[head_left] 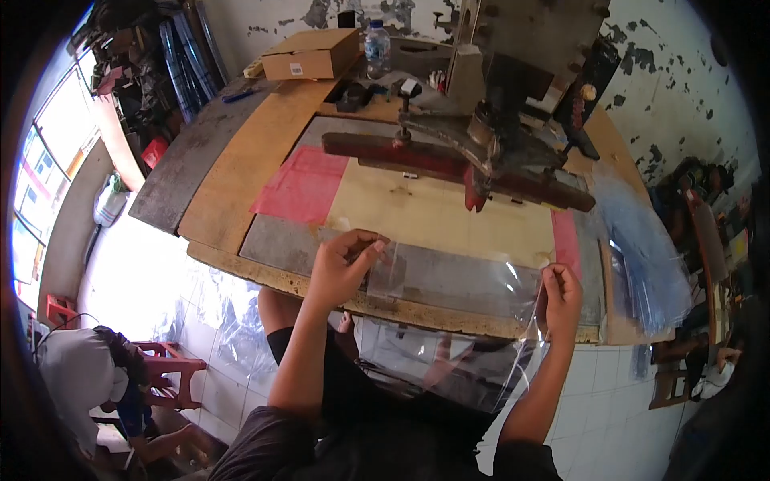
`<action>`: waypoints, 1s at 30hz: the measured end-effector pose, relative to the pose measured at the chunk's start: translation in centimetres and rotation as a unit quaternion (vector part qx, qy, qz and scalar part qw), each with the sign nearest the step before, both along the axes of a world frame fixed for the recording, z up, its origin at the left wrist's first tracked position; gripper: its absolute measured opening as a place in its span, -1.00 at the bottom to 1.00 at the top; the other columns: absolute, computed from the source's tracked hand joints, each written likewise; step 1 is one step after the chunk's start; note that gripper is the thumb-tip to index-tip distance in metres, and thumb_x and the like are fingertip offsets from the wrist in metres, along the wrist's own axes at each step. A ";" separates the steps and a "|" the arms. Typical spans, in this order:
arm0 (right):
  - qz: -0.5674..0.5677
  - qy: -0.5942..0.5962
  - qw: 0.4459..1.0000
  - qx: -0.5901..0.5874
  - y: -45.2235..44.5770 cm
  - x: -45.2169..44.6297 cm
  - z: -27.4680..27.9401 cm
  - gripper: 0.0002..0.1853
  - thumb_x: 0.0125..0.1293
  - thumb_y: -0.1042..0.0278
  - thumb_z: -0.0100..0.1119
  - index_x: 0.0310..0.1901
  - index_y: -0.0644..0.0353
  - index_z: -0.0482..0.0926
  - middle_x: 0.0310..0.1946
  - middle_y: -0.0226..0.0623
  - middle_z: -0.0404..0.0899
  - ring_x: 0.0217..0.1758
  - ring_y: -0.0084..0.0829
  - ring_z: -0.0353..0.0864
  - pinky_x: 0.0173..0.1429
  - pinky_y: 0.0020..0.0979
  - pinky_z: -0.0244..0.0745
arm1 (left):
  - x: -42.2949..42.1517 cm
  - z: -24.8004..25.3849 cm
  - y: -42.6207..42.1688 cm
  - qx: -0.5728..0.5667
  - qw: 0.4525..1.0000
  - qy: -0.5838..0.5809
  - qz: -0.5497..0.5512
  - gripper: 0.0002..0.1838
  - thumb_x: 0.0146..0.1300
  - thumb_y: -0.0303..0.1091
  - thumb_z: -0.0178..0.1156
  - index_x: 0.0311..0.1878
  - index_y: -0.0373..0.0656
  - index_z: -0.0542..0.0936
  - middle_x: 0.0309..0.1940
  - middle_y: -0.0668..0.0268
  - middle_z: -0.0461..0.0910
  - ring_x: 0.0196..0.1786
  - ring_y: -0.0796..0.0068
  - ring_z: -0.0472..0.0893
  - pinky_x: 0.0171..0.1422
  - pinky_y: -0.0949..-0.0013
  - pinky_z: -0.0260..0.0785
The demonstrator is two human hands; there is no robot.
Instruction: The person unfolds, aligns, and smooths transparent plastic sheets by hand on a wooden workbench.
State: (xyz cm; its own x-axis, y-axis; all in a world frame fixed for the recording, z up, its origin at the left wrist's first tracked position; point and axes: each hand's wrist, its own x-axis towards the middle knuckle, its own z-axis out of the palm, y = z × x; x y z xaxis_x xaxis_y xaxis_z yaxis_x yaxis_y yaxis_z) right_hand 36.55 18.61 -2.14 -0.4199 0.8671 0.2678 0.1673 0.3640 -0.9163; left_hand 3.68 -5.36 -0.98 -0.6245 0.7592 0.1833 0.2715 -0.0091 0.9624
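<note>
A clear plastic sheet (449,365) hangs between my hands over the front edge of the worktable and in front of my lap. My left hand (343,268) is closed in a pinch at the sheet's upper left part. At its upper right corner, my right hand (561,301) pinches it between thumb and fingers. Beyond the hands lies a pale yellow board (433,210) with red strips (301,186) at its ends. Above that board stands a press with a long dark metal bar (377,147), apart from both hands.
A stack of clear plastic (646,264) lies at the table's right side. A cardboard box (311,54) and a water bottle (377,50) stand at the back. Another person (88,385) sits low at the left near a red stool (164,373). Loose plastic (228,321) covers some floor.
</note>
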 end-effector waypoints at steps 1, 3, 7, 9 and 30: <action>0.004 0.006 1.000 0.014 -0.1 -0.1 0.0 -0.80 0.66 0.27 0.29 -0.07 0.25 0.67 -0.34 -0.53 0.61 -0.33 -0.69 0.54 -0.21 -0.53 0.41 | 0.2 0.3 -0.1 -0.001 1.000 -0.019 0.003 -0.73 0.60 -0.29 0.30 0.06 -0.34 0.77 -0.32 0.37 0.84 -0.41 0.74 0.58 -0.29 0.49 0.41; 0.000 0.013 1.000 -0.006 -0.4 -0.2 0.4 -0.80 0.66 0.26 0.28 -0.06 0.25 0.67 -0.34 -0.53 0.61 -0.34 -0.68 0.54 -0.21 -0.53 0.42 | 0.2 0.1 0.1 0.002 1.000 -0.013 0.014 -0.75 0.60 -0.31 0.30 0.03 -0.34 0.78 -0.37 0.39 0.81 -0.48 0.75 0.53 -0.36 0.49 0.33; 0.005 0.026 0.999 -0.028 -0.2 0.0 0.0 -0.80 0.67 0.26 0.28 -0.05 0.24 0.66 -0.32 -0.52 0.63 -0.33 -0.66 0.57 -0.20 -0.52 0.45 | 0.1 -0.3 0.2 -0.009 1.000 0.011 0.025 -0.76 0.59 -0.31 0.32 0.00 -0.33 0.78 -0.42 0.41 0.78 -0.48 0.75 0.52 -0.37 0.49 0.32; 0.009 0.030 0.999 -0.028 -0.1 0.1 -0.2 -0.80 0.67 0.26 0.28 -0.04 0.24 0.66 -0.32 -0.51 0.63 -0.33 -0.66 0.58 -0.20 -0.51 0.46 | 0.1 -0.7 0.3 0.023 0.999 0.007 0.028 -0.76 0.59 -0.29 0.34 -0.02 -0.33 0.78 -0.46 0.43 0.76 -0.50 0.76 0.51 -0.39 0.48 0.30; 0.004 0.006 1.000 -0.014 0.3 0.1 -1.1 -0.79 0.67 0.24 0.28 -0.04 0.24 0.66 -0.36 -0.51 0.62 -0.34 -0.67 0.55 -0.19 -0.51 0.44 | 0.4 0.8 -0.4 -0.008 0.999 -0.032 0.033 -0.70 0.61 -0.24 0.34 -0.04 -0.35 0.82 -0.42 0.48 0.74 -0.36 0.81 0.49 -0.25 0.55 0.33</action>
State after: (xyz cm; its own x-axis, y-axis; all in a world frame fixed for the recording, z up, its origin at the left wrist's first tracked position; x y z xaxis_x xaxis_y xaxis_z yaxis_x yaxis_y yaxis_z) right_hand 36.69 18.94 -3.28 -0.4241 0.8707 0.2491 0.1527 0.3398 -0.9280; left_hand 4.07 -5.75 -0.21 -0.6833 0.7186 0.1290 0.2089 0.0232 0.9777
